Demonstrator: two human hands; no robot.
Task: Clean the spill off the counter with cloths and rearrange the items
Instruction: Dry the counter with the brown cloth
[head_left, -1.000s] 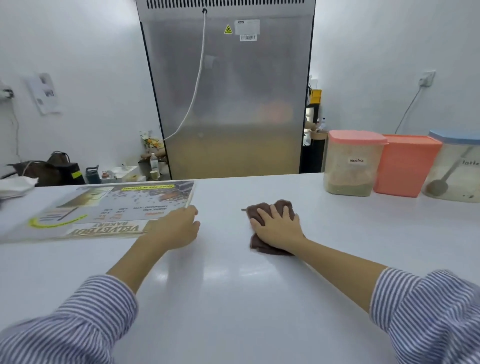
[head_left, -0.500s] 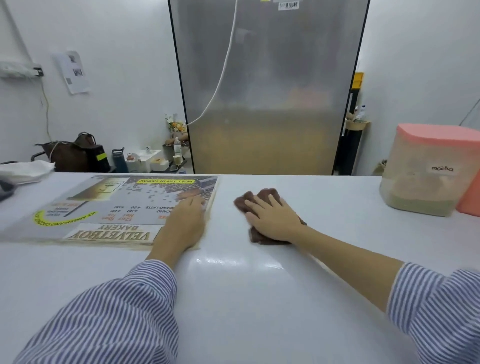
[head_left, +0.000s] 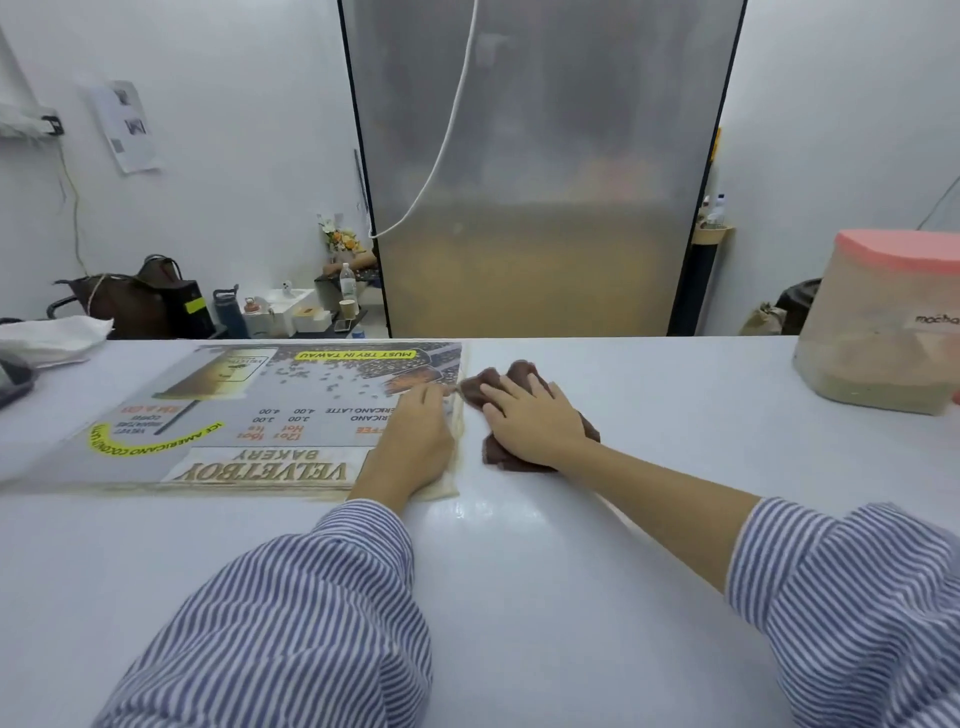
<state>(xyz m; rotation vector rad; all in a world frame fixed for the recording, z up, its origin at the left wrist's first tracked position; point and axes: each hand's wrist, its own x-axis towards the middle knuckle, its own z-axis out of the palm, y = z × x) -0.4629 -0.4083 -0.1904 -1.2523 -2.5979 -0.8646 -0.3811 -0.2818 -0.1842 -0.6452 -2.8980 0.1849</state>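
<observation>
A crumpled brown cloth (head_left: 478, 385) lies on the white counter (head_left: 649, 415), just right of a flat printed menu board (head_left: 249, 415). My right hand (head_left: 535, 421) presses flat on the cloth with its fingers spread and straight. Resting palm down on the menu board's right edge is my left hand (head_left: 415, 441), its fingers stretched toward the cloth. The two hands lie close together, nearly touching. A faint wet sheen (head_left: 467, 514) shows on the counter in front of the cloth.
A clear container with a pink lid (head_left: 883, 322), labelled mocha, stands at the right edge of the counter. White folded cloth or paper (head_left: 52, 338) lies at the far left. A steel fridge (head_left: 535, 166) stands behind the counter.
My right hand slid the brown cloth left until it reached the menu board's edge. My left hand moved further onto the board. The camera turned left, dropping two containers from view.
</observation>
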